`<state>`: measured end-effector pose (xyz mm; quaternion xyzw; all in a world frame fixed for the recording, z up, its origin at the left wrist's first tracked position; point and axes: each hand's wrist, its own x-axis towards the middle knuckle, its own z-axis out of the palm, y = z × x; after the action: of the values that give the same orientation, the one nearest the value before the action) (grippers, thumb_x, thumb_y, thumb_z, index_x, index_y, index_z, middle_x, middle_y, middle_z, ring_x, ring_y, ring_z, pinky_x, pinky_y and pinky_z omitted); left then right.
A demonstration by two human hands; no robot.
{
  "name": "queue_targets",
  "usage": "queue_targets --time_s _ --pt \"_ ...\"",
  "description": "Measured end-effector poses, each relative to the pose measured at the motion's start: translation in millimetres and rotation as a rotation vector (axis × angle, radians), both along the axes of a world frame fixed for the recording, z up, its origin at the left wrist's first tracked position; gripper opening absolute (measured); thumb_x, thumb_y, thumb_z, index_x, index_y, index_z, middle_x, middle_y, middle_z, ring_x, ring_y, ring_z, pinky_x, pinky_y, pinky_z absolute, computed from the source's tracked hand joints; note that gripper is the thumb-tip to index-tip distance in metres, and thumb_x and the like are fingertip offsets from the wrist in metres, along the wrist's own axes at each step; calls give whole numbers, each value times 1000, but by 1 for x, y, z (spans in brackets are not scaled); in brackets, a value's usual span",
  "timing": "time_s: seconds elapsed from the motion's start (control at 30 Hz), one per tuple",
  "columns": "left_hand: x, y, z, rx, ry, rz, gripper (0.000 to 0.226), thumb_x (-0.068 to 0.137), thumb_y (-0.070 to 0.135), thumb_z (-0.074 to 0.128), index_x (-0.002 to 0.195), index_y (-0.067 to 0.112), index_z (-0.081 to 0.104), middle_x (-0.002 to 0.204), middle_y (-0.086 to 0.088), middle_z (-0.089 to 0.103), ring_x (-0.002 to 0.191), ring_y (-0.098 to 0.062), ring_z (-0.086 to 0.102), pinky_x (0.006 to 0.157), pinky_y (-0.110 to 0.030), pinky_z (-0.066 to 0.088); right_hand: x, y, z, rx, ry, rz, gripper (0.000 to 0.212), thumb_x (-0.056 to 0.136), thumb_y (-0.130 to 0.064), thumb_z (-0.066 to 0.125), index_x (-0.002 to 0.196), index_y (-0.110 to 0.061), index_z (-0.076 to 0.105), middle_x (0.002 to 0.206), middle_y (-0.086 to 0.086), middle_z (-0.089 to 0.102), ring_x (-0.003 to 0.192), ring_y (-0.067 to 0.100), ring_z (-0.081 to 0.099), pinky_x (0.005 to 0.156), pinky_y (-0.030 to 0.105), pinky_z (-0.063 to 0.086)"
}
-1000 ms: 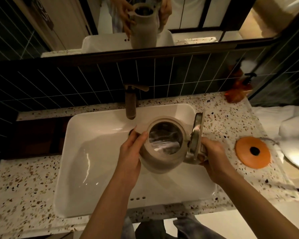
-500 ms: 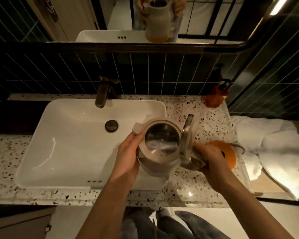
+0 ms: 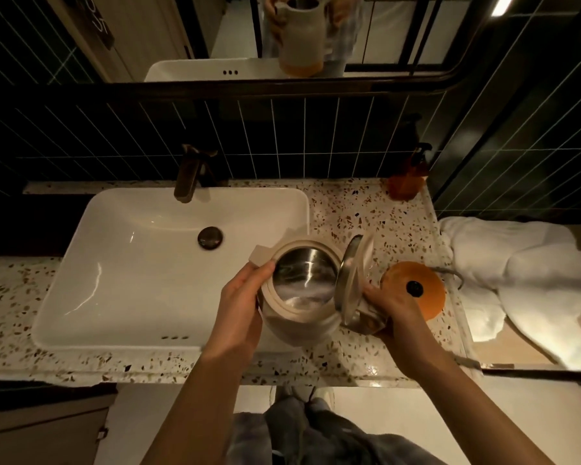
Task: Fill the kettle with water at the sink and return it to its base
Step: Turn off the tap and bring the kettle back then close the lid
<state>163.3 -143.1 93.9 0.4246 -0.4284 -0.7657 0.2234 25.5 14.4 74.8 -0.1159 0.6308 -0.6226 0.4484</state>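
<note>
A cream kettle [image 3: 299,325] with a steel inside is held over the sink's right rim, lid [image 3: 353,280] flipped up to the right, water visible in the bottom. My left hand [image 3: 240,307] presses against the kettle's left side near the spout. My right hand [image 3: 394,305] grips the handle on the right. The round orange base [image 3: 423,290] with a black centre lies on the terrazzo counter just right of the kettle, partly behind my right hand. The white sink [image 3: 121,263] and dark tap [image 3: 190,176] are to the left.
An amber soap pump bottle [image 3: 408,179] stands at the counter's back right corner. White towels [image 3: 517,273] lie right of the base. The base's cord [image 3: 453,275] trails toward the towels. A mirror above reflects the kettle. Dark tiled wall behind.
The kettle has moved right, from under the tap to the sink's right rim beside the base. Both hands kept their hold; the view swung right with it.
</note>
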Motion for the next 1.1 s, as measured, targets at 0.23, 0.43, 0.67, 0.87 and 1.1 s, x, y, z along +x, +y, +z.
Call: queue_targets --time_s 0.23,0.43,0.67,0.87,1.1 --pt "9 -4 -7 32 -57 -15 20 82 25 63 91 7 67 78 2 72 74 -6 67 73 -26 44 13 -1 -9 -21 -31 -14 67 76 -44 62 79 22 59 71 26 60 69 35 54 75 48 48" --pt "15 -5 -12 55 -68 -24 26 85 20 62 105 6 70 89 0 75 89 -12 67 79 -25 45 22 3 -22 4 -4 -21 62 72 -50 62 76 12 69 68 18 66 70 32 58 76 47 46" --pt "19 -11 -16 -19 -117 -97 19 92 16 58 105 13 72 102 -3 76 96 -12 70 77 -18 52 24 2 -28 9 34 -36 72 69 -57 68 74 14 65 69 33 55 70 33 51 75 49 42" --pt "15 -11 -10 -344 -368 -170 43 97 39 49 137 23 49 132 8 57 123 -12 52 101 -27 42 22 0 -31 50 98 -39 68 74 -54 64 80 13 67 77 48 47 70 39 49 73 48 41" --pt "3 6 40 -839 -223 -355 46 95 58 34 138 43 39 147 12 42 131 -5 43 109 -41 40 21 0 -36 109 222 -23 68 75 -58 62 84 9 70 81 47 52 77 62 49 72 63 47"
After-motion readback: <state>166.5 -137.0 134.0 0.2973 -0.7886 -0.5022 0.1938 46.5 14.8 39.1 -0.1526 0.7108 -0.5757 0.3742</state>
